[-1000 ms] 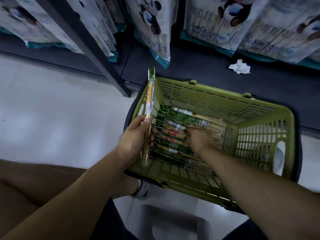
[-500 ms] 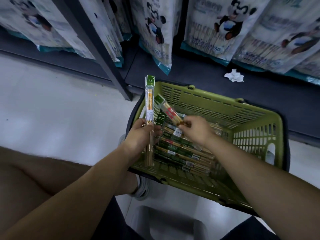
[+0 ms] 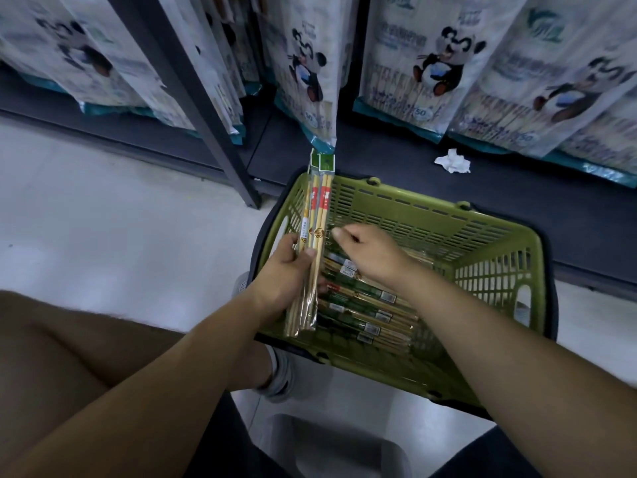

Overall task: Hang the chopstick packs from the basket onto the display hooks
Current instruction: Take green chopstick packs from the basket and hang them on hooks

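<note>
Panda-printed bags hang above a dark bottom shelf, where a crumpled white tissue lies. On the pale floor in front sits a green plastic basket with chopstick packs lying flat inside. At the basket's left edge, the left hand grips two chopstick packs upright, green headers on top. The right hand hovers just beside them, fingers curled; whether it pinches anything cannot be told.
</note>
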The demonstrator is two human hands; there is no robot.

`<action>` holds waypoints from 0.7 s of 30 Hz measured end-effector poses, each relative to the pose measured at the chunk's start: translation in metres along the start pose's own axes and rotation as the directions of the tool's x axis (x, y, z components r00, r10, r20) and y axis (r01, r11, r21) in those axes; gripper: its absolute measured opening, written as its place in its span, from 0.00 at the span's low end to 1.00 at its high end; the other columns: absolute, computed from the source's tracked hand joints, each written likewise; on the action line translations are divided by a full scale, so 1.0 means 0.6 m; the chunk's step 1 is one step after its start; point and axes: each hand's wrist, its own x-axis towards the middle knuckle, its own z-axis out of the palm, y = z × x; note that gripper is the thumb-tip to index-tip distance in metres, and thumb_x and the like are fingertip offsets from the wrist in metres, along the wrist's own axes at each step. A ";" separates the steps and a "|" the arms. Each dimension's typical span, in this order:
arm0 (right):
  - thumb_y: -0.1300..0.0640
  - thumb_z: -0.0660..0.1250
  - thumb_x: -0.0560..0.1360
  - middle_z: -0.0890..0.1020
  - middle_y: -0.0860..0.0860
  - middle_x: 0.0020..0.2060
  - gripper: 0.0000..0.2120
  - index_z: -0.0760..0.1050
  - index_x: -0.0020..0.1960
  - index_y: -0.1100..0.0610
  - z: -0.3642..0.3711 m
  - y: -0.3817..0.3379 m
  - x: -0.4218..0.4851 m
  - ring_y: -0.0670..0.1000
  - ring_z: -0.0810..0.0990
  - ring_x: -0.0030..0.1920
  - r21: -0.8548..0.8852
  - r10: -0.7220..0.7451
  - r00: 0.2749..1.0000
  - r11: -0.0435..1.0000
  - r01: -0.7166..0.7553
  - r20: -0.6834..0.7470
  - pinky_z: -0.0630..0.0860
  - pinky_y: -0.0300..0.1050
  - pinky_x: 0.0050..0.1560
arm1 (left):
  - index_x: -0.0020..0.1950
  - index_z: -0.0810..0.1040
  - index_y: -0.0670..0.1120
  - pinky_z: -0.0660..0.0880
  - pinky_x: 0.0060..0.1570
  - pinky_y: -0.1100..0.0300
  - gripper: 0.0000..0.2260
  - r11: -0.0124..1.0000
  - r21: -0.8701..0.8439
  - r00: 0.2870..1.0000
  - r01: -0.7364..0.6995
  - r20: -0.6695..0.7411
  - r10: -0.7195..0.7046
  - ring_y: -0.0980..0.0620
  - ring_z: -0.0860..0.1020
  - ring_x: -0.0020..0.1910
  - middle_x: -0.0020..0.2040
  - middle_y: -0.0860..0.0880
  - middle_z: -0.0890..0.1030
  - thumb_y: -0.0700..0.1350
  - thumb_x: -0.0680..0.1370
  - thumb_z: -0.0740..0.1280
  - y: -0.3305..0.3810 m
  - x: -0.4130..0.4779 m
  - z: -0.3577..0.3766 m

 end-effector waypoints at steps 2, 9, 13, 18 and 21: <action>0.49 0.62 0.83 0.83 0.49 0.44 0.12 0.81 0.50 0.55 -0.002 0.051 0.008 0.50 0.80 0.45 -0.074 0.083 0.996 0.994 -0.084 -0.022 0.73 0.46 0.45 | 0.70 0.69 0.50 0.83 0.42 0.54 0.11 0.999 0.037 0.999 0.006 -0.042 -0.004 0.52 0.80 0.38 0.46 0.44 0.79 0.44 0.87 0.59 -0.002 0.005 -0.007; 0.43 0.69 0.78 0.76 0.56 0.68 0.27 0.71 0.73 0.54 0.020 0.194 0.016 0.59 0.77 0.62 -0.428 0.280 0.960 0.867 -0.254 -0.004 0.75 0.47 0.56 | 0.64 0.73 0.50 0.73 0.30 0.57 0.14 0.999 -0.017 0.988 0.046 -0.148 -0.048 0.52 0.75 0.33 0.37 0.50 0.78 0.50 0.79 0.62 -0.026 0.020 -0.029; 0.46 0.71 0.78 0.70 0.55 0.65 0.28 0.70 0.74 0.53 0.041 0.210 0.027 0.59 0.75 0.63 -0.487 0.233 0.971 0.843 -0.229 -0.053 0.72 0.46 0.52 | 0.61 0.74 0.53 0.74 0.32 0.59 0.12 1.000 -0.008 0.989 0.030 -0.146 -0.031 0.55 0.75 0.33 0.35 0.53 0.77 0.56 0.80 0.65 -0.040 0.029 -0.027; 0.49 0.73 0.76 0.72 0.55 0.65 0.28 0.70 0.72 0.54 0.049 0.214 0.044 0.60 0.75 0.64 -0.525 0.238 0.970 0.819 -0.232 -0.058 0.76 0.50 0.58 | 0.60 0.75 0.54 0.76 0.32 0.60 0.08 1.000 0.012 0.990 0.013 -0.138 -0.011 0.55 0.75 0.33 0.37 0.51 0.77 0.54 0.83 0.64 -0.043 0.042 -0.017; 0.47 0.71 0.77 0.75 0.55 0.61 0.21 0.74 0.66 0.55 0.047 0.217 0.047 0.59 0.77 0.61 -0.560 0.219 0.975 0.804 -0.200 -0.035 0.76 0.49 0.54 | 0.60 0.75 0.54 0.76 0.33 0.60 0.08 1.000 0.021 0.989 0.015 -0.150 -0.011 0.55 0.76 0.33 0.37 0.51 0.77 0.54 0.83 0.64 -0.045 0.048 -0.014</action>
